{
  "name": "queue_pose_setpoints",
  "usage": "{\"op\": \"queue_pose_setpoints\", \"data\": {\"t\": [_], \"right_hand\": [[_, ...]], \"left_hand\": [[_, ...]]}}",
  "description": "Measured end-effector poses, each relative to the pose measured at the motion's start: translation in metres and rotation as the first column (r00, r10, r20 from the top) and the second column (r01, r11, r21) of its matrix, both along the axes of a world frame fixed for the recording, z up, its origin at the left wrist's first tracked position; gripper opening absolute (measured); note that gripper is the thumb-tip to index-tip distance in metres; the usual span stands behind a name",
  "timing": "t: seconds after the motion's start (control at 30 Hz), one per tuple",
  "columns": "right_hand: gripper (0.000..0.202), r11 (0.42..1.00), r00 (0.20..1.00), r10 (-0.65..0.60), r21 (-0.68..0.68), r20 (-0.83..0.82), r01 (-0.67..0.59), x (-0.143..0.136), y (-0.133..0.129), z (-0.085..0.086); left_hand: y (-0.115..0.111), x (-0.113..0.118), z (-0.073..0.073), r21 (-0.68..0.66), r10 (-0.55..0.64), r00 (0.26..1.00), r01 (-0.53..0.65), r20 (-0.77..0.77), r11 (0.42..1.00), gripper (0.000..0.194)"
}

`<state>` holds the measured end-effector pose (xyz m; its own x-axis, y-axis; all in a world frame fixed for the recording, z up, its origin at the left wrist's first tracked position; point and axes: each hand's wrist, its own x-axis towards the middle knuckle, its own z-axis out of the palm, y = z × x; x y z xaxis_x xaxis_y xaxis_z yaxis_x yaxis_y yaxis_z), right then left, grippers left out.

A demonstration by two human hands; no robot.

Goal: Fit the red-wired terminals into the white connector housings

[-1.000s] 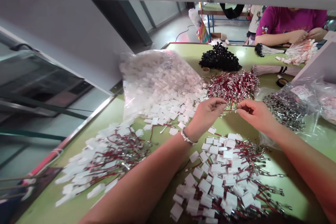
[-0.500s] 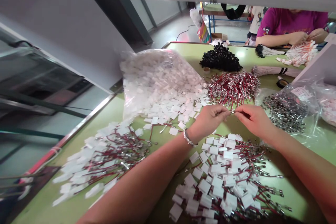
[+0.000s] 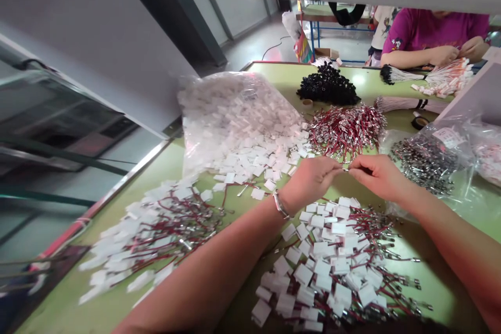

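Thumb and fingers pinched, my left hand [image 3: 313, 180] meets my right hand [image 3: 378, 176] over the table. A small silvery metal terminal [image 3: 345, 169] shows between the two sets of fingertips; both hands are closed on it, and the fingers hide most of it. Just beyond them lies a heap of short red wires with metal ends [image 3: 346, 128]. Below my hands spreads a pile of white plastic connectors on red wires [image 3: 323, 266]. A similar pile of wired white connectors [image 3: 156, 235] lies left of my left forearm.
A clear plastic bag [image 3: 235, 115] spills loose white connectors at the back left. Black parts [image 3: 327, 85] are heaped behind the wires. On the right sits a bag of metal terminals [image 3: 425, 164]. Across the table, a person in a purple shirt [image 3: 426, 36] handles white wires.
My left fingers have straightened slightly and turned over the small terminal, while both hands stay nearly in place. The whole view has shifted a little.
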<state>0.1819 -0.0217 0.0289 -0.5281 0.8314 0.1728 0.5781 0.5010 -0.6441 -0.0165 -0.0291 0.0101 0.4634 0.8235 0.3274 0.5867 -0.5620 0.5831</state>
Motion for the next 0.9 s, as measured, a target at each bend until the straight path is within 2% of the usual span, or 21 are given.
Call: {"op": "queue_pose_setpoints", "data": {"t": [0.07,0.13,0.3,0.37,0.43,0.5,0.6,0.7,0.77,0.83,0.9], "right_hand": [[0.015,0.999,0.999,0.008,-0.046,0.053,-0.005,-0.001,-0.002,0.002],[0.016,0.997,0.997,-0.01,-0.076,0.07,0.015,-0.003,-0.002,0.003],[0.016,0.996,0.996,-0.081,-0.022,0.037,0.082,0.006,0.007,0.004],[0.016,0.997,0.995,-0.082,-0.008,0.051,0.082,0.013,0.013,0.005],[0.016,0.997,0.992,-0.073,0.017,0.107,0.072,0.018,0.017,0.006],[0.012,0.991,0.978,-0.067,0.129,0.195,0.042,0.015,0.016,0.006],[0.028,0.959,0.962,-0.033,0.279,0.273,-0.046,-0.001,0.005,0.004],[0.025,0.971,0.962,-0.004,0.231,0.273,-0.061,-0.015,-0.006,-0.001],[0.027,0.975,0.974,-0.034,0.22,0.223,-0.017,-0.016,-0.008,-0.005],[0.025,0.975,0.985,-0.096,0.211,0.142,0.065,-0.01,-0.005,-0.006],[0.021,0.977,0.985,-0.151,0.164,0.086,0.136,-0.002,0.001,-0.006]], "left_hand": [[0.001,-0.001,-0.002,0.097,-0.081,0.983,0.098,-0.163,0.99,0.026],[0.003,-0.002,-0.003,0.135,-0.1,0.967,0.134,-0.233,0.982,0.028],[0.016,-0.012,0.01,0.183,0.054,0.986,-0.025,-0.156,0.983,0.021],[0.019,-0.018,0.018,0.081,0.083,0.992,-0.076,-0.093,0.994,0.019],[0.019,-0.021,0.023,-0.076,0.086,0.996,-0.086,-0.001,0.993,0.019],[0.016,-0.019,0.024,-0.202,0.103,0.99,-0.082,0.096,0.976,0.016],[0.011,-0.009,0.022,-0.317,0.155,0.97,-0.09,0.187,0.944,0.017],[0.01,-0.007,0.029,-0.352,0.151,0.965,-0.068,0.213,0.934,0.021],[0.013,-0.017,0.039,-0.334,0.139,0.981,-0.086,0.138,0.939,0.018],[0.018,-0.032,0.051,-0.293,0.204,0.976,-0.217,-0.073,0.931,0.032],[0.022,-0.046,0.056,-0.23,0.294,0.893,-0.382,-0.341,0.895,0.036]]}}
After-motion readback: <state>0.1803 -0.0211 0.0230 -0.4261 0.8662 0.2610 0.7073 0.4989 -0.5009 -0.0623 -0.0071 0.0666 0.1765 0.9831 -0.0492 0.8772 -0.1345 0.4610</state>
